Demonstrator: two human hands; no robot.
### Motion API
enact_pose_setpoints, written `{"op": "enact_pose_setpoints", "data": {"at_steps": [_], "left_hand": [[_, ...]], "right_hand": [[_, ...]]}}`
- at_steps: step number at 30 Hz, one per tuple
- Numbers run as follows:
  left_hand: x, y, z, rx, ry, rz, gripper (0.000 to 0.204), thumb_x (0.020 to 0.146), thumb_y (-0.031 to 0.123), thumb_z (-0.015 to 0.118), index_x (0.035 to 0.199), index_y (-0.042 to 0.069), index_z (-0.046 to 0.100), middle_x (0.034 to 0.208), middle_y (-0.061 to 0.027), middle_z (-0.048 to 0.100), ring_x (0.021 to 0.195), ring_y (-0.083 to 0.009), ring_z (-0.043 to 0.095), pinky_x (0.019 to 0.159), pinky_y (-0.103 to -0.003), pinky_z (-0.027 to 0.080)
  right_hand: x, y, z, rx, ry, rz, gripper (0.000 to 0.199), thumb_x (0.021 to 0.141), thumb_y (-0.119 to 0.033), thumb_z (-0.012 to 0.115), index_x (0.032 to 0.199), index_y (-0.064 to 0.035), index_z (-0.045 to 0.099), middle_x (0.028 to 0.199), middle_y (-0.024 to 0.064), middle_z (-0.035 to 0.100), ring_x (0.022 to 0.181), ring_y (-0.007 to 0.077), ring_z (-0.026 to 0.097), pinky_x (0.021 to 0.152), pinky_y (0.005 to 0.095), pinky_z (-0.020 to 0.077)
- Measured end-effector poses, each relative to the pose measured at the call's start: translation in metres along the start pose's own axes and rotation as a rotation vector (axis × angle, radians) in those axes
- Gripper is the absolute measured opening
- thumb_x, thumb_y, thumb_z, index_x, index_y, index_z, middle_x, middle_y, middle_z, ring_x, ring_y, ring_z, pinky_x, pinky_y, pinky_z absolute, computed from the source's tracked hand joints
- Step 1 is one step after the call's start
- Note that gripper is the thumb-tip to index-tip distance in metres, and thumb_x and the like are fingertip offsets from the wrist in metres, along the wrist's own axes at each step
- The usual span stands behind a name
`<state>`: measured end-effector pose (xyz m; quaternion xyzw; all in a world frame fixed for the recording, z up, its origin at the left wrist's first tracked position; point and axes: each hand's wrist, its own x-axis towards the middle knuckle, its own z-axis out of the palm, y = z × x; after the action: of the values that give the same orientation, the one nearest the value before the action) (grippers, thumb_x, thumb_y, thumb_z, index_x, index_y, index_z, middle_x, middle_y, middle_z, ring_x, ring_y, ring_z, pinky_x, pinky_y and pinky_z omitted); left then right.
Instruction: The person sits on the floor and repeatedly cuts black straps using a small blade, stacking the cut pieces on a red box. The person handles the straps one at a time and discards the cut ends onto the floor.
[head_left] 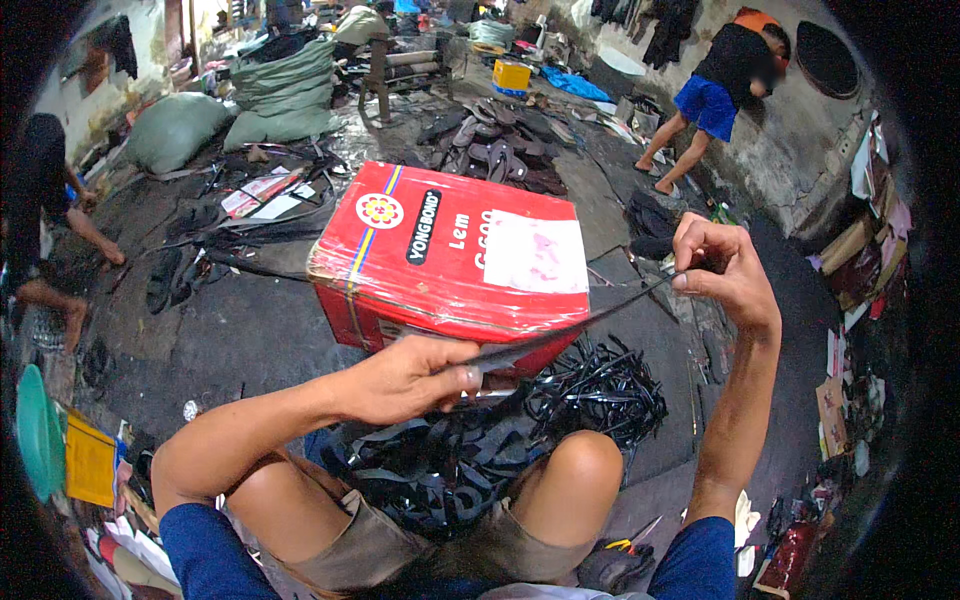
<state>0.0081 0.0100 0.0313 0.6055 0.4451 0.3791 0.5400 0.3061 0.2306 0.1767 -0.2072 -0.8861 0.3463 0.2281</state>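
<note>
A thin dark strip [597, 318] is stretched between my hands, rising to the right across the near face of a red cardboard box [450, 300]. My left hand [415, 378] pinches its lower end close to the box's near edge. Farther right and higher, my right hand [728, 270] has thumb and fingertips closed on the other end. The box stands in front of my knees, wrapped in shiny tape, with a white label on top. Below the strip lies a heap of glossy black strips [600, 395], and more flat dark strips [430, 470] are piled between my legs.
Yellow-handled scissors [625, 545] lie by my right thigh. Beyond the box are a pile of dark cut pieces [490, 145], green sacks [285, 90] and a yellow crate [511, 75]. One person [715, 85] bends at the far right; another [50, 220] sits at the left.
</note>
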Motion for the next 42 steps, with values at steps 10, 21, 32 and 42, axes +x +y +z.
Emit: {"op": "enact_pose_setpoints", "data": {"at_steps": [10,21,32,42], "left_hand": [[0.006,-0.07,0.004,0.755,-0.92,-0.37,0.054,0.077,0.021,0.08,0.125,0.001,0.063,0.108,-0.0208,0.073,0.095,-0.0342,0.07,0.085,-0.047,0.055],[0.012,0.029,0.012,-0.35,0.052,-0.009,0.027,0.099,0.022,0.072,0.12,0.005,0.067,0.083,-0.0009,0.069,0.069,-0.0076,0.065,0.059,-0.023,0.053],[-0.106,0.011,-0.234,0.364,0.466,-0.393,0.017,0.089,0.022,0.078,0.089,0.006,0.075,0.064,0.0003,0.062,0.057,-0.0112,0.058,0.053,-0.029,0.045],[0.146,-0.016,-0.082,0.73,0.648,0.487,0.043,0.082,0.016,0.076,0.12,0.0,0.066,0.11,-0.0214,0.07,0.106,-0.0354,0.069,0.094,-0.044,0.054]], "right_hand": [[0.005,-0.031,-0.025,-0.333,0.112,0.074,0.014,0.083,-0.011,0.078,0.089,0.0,0.072,0.084,0.0032,0.071,0.085,0.0118,0.067,0.078,0.0284,0.0517],[0.041,-0.068,0.089,-0.044,-0.181,0.151,0.013,0.081,-0.009,0.085,0.084,-0.001,0.075,0.074,0.0033,0.073,0.061,0.0092,0.066,0.053,0.0269,0.0515],[0.084,0.087,0.075,0.277,0.003,0.258,0.013,0.096,-0.014,0.074,0.099,-0.0012,0.075,0.079,0.0036,0.073,0.064,0.0075,0.066,0.059,0.0221,0.0549],[0.07,0.075,0.126,-0.431,0.258,0.204,0.041,0.08,-0.028,0.083,0.112,-0.009,0.068,0.096,0.0168,0.076,0.086,0.0353,0.073,0.076,0.046,0.0555]]}}
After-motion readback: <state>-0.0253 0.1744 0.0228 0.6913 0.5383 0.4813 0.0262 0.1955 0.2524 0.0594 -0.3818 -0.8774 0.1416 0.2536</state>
